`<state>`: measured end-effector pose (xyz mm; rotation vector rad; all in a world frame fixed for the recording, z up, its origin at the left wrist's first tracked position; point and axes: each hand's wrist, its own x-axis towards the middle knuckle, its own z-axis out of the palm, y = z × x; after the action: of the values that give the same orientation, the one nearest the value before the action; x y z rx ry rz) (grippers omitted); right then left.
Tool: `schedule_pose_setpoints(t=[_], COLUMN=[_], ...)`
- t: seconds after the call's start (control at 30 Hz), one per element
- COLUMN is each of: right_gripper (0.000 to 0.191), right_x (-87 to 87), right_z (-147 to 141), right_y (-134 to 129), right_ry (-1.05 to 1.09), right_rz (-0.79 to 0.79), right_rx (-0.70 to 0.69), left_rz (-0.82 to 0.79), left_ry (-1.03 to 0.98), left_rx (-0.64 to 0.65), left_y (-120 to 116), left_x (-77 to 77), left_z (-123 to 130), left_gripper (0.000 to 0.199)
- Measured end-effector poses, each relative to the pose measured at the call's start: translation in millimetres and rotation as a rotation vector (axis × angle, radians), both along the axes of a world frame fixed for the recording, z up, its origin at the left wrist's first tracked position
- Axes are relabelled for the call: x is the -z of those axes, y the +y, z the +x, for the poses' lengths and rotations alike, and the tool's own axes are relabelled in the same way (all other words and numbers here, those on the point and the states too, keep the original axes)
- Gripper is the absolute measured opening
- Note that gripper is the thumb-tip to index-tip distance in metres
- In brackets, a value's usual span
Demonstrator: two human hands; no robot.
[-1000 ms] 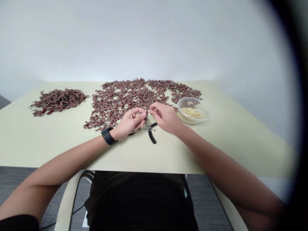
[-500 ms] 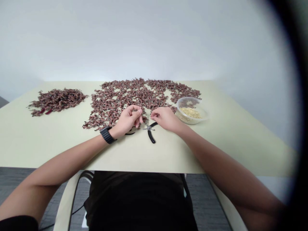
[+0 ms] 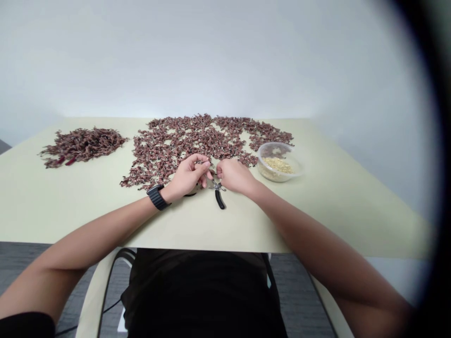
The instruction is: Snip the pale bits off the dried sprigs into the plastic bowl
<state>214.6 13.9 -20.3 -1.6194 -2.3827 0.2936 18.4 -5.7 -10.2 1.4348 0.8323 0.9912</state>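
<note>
My left hand (image 3: 191, 174), with a black watch (image 3: 158, 197) on its wrist, is closed in a pinch of thumb and forefinger. Whatever lies between those fingertips is too small to name. Close by on the right, my right hand (image 3: 237, 176) has its fingers curled together almost against the left fingertips, and their contents are hidden. Beneath both hands lies a pair of small pliers (image 3: 219, 195) with black handles, partly covered by the right hand. A thin black curved piece (image 3: 190, 194) shows under the left hand.
Shrivelled reddish-brown dried pieces (image 3: 190, 136) spread over the table's middle. A denser heap (image 3: 84, 144) of longer ones sits at the left. To the right stands a clear plastic bowl (image 3: 298, 169) holding yellowish flakes or seeds (image 3: 278, 165). A wall (image 3: 197, 56) closes off the back.
My right hand has moved left, close to the left fingertips, and its fingers have curled in. It now covers more of the pliers. The left hand has barely moved.
</note>
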Motion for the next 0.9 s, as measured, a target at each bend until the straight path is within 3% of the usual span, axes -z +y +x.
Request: schedule_pose_setpoints(t=[0.2,0.3,0.43,0.53,0.77,0.9], right_gripper=[0.016,0.015,0.015,0.016,0.009,0.015], right_x=[-0.4,-3.1,-6.8,-6.1,-4.2,-9.8], right_z=[-7,-2,-1,-7,-10,-11], right_y=[-10,-8,-6,-9,-17,-25], right_ry=[-0.126,0.076,0.429,0.513,0.552,0.358], right_rz=[0.127,0.179,0.097,0.112,0.24,0.288], right_rx=[-0.019,-0.004,-0.068,-0.126,-0.141,-0.109], left_rz=[-0.022,-0.047,-0.109,-0.117,-0.124,-0.131], left_ry=[-0.01,-0.009,-0.022,-0.065,-0.165,-0.175], left_rx=[-0.008,-0.061,-0.124,-0.117,-0.098,-0.128], left_y=[-1,-2,-2,-1,1,2], left_x=[-1.5,-3.7,-4.9,-3.3,2.3,2.3], left_z=[1,1,2,2,0,-1], left_gripper=[0.037,0.037,0.036,0.035,0.035,0.037])
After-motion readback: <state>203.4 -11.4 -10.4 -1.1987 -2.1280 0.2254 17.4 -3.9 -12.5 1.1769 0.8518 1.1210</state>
